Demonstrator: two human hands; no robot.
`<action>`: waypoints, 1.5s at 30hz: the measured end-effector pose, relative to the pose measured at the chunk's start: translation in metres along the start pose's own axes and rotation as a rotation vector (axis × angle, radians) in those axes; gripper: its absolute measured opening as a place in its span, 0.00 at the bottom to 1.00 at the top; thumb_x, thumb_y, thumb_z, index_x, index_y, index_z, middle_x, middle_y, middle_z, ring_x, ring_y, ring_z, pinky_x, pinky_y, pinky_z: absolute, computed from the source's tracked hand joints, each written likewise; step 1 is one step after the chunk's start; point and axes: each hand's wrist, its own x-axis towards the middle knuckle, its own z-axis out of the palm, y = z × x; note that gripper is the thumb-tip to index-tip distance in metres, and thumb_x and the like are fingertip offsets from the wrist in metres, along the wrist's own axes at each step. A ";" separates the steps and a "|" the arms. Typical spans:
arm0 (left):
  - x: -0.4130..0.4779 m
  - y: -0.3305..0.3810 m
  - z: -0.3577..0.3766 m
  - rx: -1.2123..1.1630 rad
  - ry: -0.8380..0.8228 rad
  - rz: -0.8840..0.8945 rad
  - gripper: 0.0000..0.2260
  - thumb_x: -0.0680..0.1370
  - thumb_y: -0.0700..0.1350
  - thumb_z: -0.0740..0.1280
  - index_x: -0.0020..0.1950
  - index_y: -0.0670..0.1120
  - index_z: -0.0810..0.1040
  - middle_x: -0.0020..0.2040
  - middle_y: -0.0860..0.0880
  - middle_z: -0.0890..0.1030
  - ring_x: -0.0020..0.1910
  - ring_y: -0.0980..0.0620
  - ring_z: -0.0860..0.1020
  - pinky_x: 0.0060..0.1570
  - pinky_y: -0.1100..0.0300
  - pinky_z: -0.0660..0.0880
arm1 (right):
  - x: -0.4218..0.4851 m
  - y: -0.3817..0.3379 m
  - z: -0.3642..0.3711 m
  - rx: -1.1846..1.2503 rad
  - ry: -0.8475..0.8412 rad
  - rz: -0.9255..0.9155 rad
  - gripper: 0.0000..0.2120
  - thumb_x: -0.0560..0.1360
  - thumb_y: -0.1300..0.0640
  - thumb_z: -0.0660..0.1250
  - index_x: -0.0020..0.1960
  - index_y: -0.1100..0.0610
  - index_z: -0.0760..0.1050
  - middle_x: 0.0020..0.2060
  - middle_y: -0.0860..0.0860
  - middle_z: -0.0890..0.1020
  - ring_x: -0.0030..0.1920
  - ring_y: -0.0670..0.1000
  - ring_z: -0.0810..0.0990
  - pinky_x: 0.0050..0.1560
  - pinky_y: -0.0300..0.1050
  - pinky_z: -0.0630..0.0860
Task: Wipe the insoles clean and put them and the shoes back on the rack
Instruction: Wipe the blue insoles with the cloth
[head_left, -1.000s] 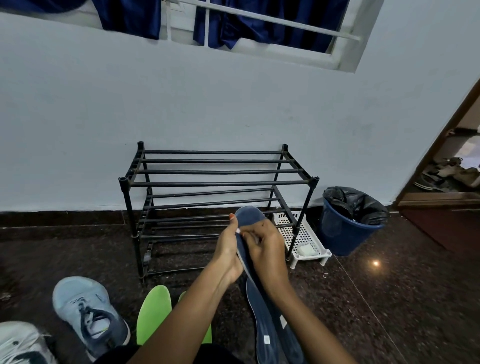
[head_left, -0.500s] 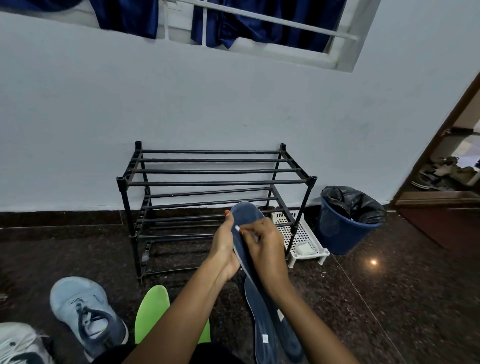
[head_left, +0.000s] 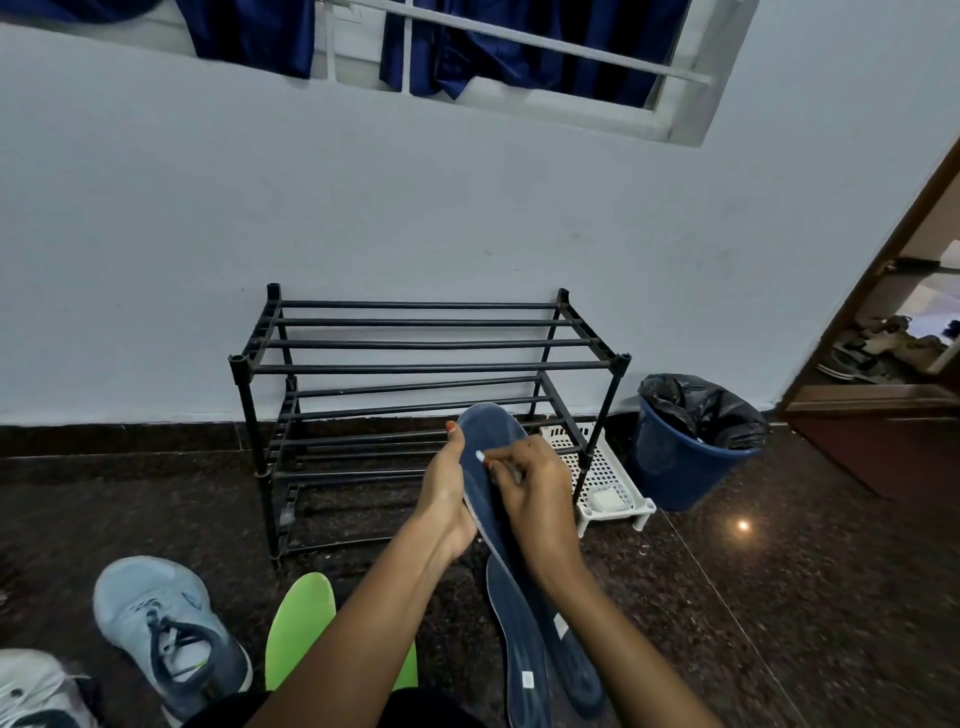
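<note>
I hold a dark blue insole (head_left: 488, 431) upright in front of the black shoe rack (head_left: 431, 368). My left hand (head_left: 447, 499) grips its left edge. My right hand (head_left: 535, 493) presses on its face with a small white thing pinched in the fingertips. On the floor below lie other dark blue insoles (head_left: 519, 644), partly hidden by my right forearm. A bright green insole (head_left: 298, 623) lies to their left, with a second one mostly hidden behind my left forearm. A light blue sneaker (head_left: 166, 629) and a white shoe (head_left: 31, 691) sit at lower left.
The rack's shelves hold nothing and it stands against a pale wall. A white perforated tray (head_left: 605, 483) with a small white block sits at the rack's right foot. A blue bin (head_left: 685, 457) with a black liner stands further right. A doorway (head_left: 893, 338) opens at far right.
Both hands and the held insole stay in nearly the same place; my right fingers have shifted slightly on the insole's face. The view has drifted a little.
</note>
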 end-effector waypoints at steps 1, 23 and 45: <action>-0.001 -0.001 0.001 -0.003 -0.008 -0.004 0.21 0.79 0.58 0.58 0.47 0.39 0.76 0.40 0.39 0.81 0.40 0.44 0.79 0.36 0.53 0.74 | 0.006 0.002 -0.002 -0.005 0.032 0.018 0.05 0.72 0.67 0.67 0.45 0.61 0.81 0.38 0.50 0.75 0.38 0.37 0.71 0.40 0.23 0.65; -0.010 -0.002 0.007 -0.121 -0.154 0.061 0.15 0.81 0.50 0.56 0.48 0.41 0.77 0.44 0.43 0.79 0.45 0.49 0.78 0.48 0.61 0.74 | 0.011 -0.016 0.009 -0.032 0.032 -0.026 0.07 0.76 0.65 0.63 0.48 0.60 0.80 0.38 0.44 0.70 0.41 0.44 0.72 0.43 0.28 0.67; -0.011 -0.001 0.009 -0.059 -0.168 0.105 0.16 0.82 0.49 0.54 0.47 0.42 0.77 0.39 0.45 0.81 0.42 0.50 0.79 0.42 0.60 0.75 | 0.027 -0.015 0.005 -0.077 -0.012 -0.063 0.07 0.76 0.64 0.61 0.48 0.61 0.78 0.42 0.47 0.73 0.46 0.47 0.73 0.44 0.32 0.69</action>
